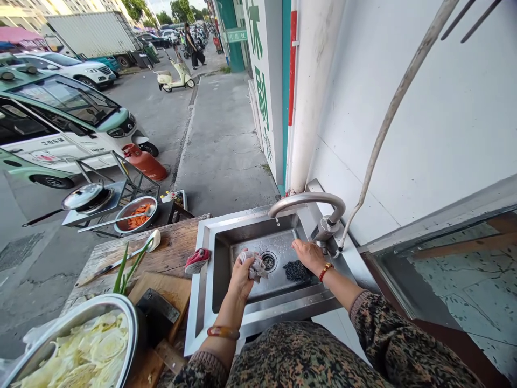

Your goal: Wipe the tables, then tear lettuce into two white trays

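My left hand (241,275) is closed around a crumpled greyish-white cloth (254,266) above the sink (238,302), left of the drain (269,262). My right hand (307,256) hovers over the right side of the basin, near the faucet (323,230). Its fingers curl downward; whatever they may hold is hidden. Just below that hand lies a dark scouring pad (296,271) on the basin floor. Drops hang from the faucet's spout, and the steel is wet. A red and grey cloth (197,261) is draped on the sink's left rim.
Left of the sink, a wooden table (169,242) bears a ladle (151,242), green stalks (125,275), a cutting board (177,293), a cleaver (157,312) and a pot of sliced cabbage (92,345). Beyond stand a wok (84,196) and a gas cylinder (145,161). A hose (379,134) hangs right.
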{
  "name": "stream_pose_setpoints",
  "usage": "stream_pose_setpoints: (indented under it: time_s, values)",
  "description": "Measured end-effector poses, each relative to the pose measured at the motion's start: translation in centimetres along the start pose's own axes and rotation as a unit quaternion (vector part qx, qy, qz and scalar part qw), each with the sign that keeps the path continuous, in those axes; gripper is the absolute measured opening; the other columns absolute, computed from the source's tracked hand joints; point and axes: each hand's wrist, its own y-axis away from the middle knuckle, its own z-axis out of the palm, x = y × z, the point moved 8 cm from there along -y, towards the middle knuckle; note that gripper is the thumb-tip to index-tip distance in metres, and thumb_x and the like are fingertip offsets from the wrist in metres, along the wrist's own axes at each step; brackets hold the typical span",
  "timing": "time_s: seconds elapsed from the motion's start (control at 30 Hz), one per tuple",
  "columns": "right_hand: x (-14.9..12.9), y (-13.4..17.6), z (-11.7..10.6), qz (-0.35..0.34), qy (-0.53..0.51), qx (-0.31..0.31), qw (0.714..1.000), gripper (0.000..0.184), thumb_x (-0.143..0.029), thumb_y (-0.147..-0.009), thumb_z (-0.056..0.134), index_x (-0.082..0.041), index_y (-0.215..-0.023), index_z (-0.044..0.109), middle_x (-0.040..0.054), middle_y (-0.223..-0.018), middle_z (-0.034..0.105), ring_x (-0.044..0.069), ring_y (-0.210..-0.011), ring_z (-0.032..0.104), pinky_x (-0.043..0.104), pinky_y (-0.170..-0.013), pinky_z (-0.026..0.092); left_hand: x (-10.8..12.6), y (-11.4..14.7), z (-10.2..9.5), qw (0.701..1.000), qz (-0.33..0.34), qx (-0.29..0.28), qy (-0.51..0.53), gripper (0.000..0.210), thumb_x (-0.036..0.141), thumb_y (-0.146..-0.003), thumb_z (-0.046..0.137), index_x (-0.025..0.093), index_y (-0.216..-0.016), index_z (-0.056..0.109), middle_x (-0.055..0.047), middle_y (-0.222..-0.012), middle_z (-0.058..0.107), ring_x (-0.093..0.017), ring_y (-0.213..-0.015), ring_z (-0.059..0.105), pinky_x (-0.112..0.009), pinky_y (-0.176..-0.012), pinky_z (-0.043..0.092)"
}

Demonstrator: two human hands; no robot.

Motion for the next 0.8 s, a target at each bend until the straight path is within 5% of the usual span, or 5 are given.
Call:
stream_pose_setpoints:
  time_s: [0.57, 0.8]
  values:
    - [0.2, 0.1, -0.1, -0.009, -0.046, 0.007, 0.999, 0.032, -0.027, -0.099, 0.034, -0.024, -0.099, 0.066, 0.0051, -0.081, 0.074, 0.018, -0.072, 0.067, 0.026, -0.063, 0.038, 0.0, -0.1, -0.5, 1.000, 0.005, 0.006, 0.012, 0.055, 0.005, -0.067, 0.068, 0.019, -0.115, 0.046, -0.003, -0.077, 0.071, -0.021, -0.067, 0.071, -0.032, -0.059, 0.058]
    - [-3.1, 1.2, -2.2, -0.081, -0.272, 0.086, 0.955, 0.031, -0.038, -0.095, 0.043, -0.026, -0.116, 0.063, 0.0080, -0.112, 0.069, 0.024, -0.105, 0.061, 0.040, -0.095, 0.043, 0.4, 0.7, 0.6, 1.000, 0.001, -0.001, 0.016, 0.055, 0.008, -0.067, 0.070, 0.019, -0.116, 0.046, -0.005, -0.080, 0.071, -0.021, -0.071, 0.071, -0.032, -0.063, 0.058]
